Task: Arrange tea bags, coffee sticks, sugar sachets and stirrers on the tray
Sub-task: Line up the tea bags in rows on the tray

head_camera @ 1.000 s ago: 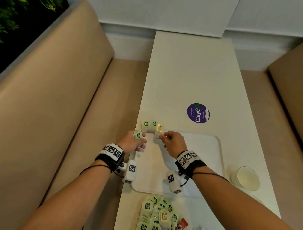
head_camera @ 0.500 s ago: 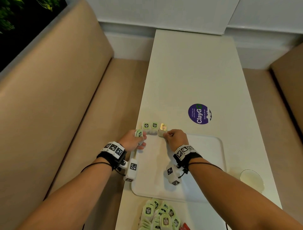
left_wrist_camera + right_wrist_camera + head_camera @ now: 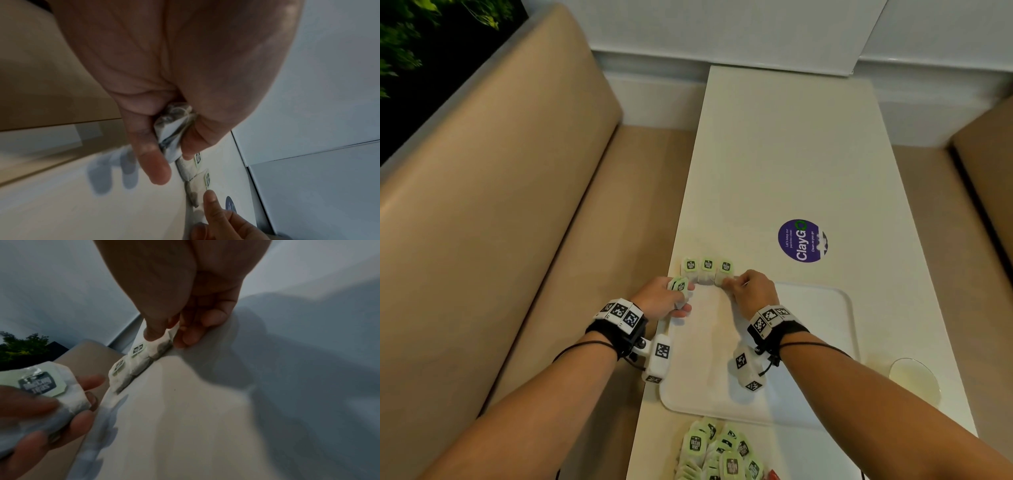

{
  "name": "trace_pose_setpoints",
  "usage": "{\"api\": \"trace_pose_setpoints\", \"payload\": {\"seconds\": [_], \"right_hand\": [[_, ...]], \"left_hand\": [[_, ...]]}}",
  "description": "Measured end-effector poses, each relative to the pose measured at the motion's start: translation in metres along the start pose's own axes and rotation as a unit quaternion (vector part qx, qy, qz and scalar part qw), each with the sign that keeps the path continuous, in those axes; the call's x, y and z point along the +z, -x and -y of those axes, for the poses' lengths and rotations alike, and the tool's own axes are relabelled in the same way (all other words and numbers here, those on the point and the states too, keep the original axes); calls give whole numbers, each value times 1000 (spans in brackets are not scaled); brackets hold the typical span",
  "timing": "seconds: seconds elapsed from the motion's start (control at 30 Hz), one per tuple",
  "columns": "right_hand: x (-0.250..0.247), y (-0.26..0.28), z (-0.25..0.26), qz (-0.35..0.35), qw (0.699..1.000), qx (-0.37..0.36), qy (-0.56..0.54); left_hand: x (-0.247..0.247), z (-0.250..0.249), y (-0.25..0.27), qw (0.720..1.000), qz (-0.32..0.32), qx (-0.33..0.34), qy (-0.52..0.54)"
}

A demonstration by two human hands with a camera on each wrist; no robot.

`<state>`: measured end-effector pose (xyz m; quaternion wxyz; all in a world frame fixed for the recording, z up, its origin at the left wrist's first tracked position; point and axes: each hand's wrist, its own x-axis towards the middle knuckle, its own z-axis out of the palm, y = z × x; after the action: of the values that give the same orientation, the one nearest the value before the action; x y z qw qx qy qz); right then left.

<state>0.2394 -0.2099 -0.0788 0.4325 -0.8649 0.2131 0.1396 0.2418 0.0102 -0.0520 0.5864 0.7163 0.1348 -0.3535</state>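
While I watch the head view, the change from half a second back is plain: the third tea bag (image 3: 725, 272), which showed a yellowish face then, now stands with its green tag up, lined with the other 2 at the tray's far edge. So the row of 3 tea bags (image 3: 707, 270) along the 12 o'clock rim of the tray (image 3: 822, 346), toward its 11 o'clock corner, now reads as matched. My judgement: the tea-bag row is only started, since a big pile of tea bags (image 3: 722, 452) waits on the table (image 3: 784, 154) at 6 o'clock of the tray, and no coffee sticks, sugar sachets or stirrers lie on the tray.

Right hand (image 3: 751, 289): fingers curled, thumb and forefinger pinching the third tea bag at its near end. The right wrist view shows the thumb tip (image 3: 154, 335) pressed on the bag's top, the bag touching its neighbour and resting on the rim.

Left hand (image 3: 666, 298): closed round spare tea bags (image 3: 678, 285), at 9 o'clock of the row, just beside bag 1. The left wrist view shows crumpled white paper pinched between thumb and fingers; I cannot tell how many it holds.

Next, I guess, the left hand feeds a bag across to extend the row toward 3 o'clock.
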Motion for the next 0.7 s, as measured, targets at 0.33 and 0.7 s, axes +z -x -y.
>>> {"api": "trace_pose_setpoints", "payload": {"seconds": [0.33, 0.7], "right_hand": [[18, 35, 0, 125, 982, -136, -28], [32, 36, 6, 128, 981, -144, -34]], "left_hand": [[-1, -3, 12, 998, -1, 63, -15], [-3, -2, 13, 998, -22, 64, 2]]}}
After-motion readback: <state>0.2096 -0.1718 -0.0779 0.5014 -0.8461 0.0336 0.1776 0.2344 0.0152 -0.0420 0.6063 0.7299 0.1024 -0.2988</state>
